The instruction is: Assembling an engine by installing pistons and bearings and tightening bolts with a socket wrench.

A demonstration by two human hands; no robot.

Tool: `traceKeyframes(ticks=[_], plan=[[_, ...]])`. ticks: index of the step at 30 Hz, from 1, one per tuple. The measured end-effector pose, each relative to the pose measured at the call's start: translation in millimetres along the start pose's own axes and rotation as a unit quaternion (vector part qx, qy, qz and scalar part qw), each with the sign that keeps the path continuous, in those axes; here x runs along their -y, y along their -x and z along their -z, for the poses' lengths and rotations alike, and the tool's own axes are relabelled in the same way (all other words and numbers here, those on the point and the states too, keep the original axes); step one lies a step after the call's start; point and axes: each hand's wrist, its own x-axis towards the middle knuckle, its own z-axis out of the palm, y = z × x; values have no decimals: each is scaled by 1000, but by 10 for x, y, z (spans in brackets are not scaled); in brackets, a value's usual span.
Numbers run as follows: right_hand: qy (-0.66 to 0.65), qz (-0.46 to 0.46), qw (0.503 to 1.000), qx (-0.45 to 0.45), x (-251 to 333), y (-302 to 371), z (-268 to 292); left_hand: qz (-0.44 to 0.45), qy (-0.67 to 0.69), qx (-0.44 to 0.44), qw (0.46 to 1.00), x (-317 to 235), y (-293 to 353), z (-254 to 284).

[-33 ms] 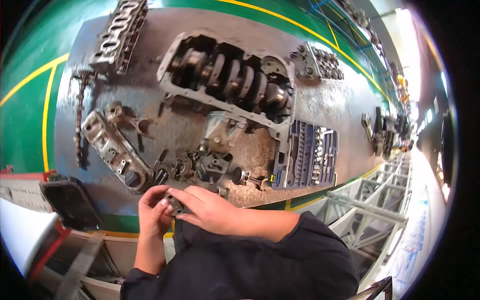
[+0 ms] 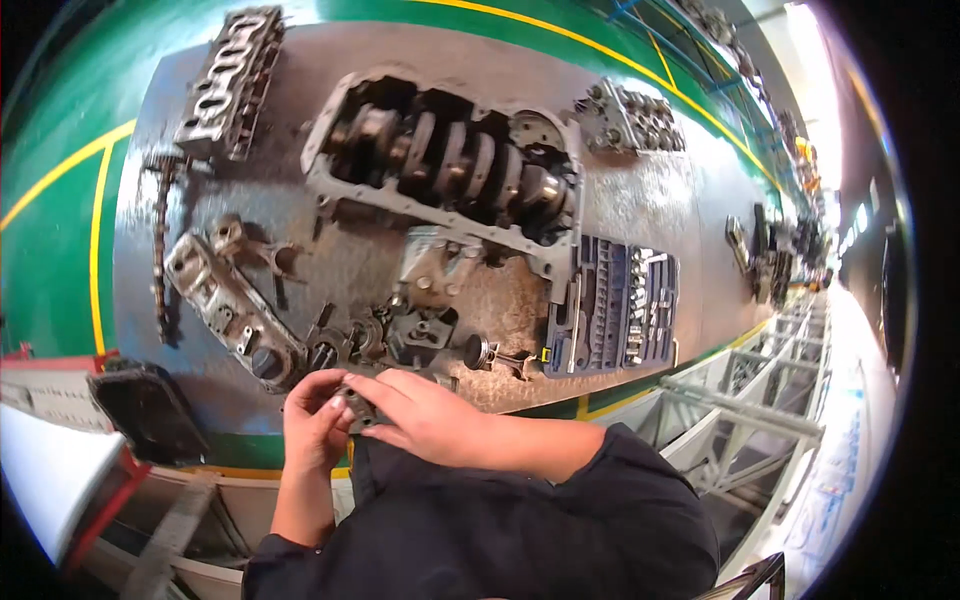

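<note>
free room right of engine block

Head view: wide fisheye, left-hand unit of a side-by-side pair worn on the person's head. Aim: down and forward, past the dark-clothed torso and over the counter. Range: torso and hands close, low in the field; engine block farther off, upper middle. Margins: green floor at left, pale metal framework at right (straight edges bow toward the blackened rim). Orientation: upright, unmirrored; forearms entering from below.
</note>
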Motion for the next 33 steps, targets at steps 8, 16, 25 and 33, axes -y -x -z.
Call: traceKeyframes(ticks=[8, 16, 25, 33], plan=[[57, -72, 993, -74, -107, 467, 1291, 20, -75, 142, 987, 234, -497, -1277], [222, -59, 954, -193, -1018, -176, 2488, 77, -34, 134, 987, 611, -592, -1367], [411, -187, 884, -125, -1515, -825, 2163, 88, -65, 41, 993, 886, -356, -1077], [436, -174, 873, -135, -1756, -847, 2079, 100, -102, 50, 988, 936, -260, -1126]])
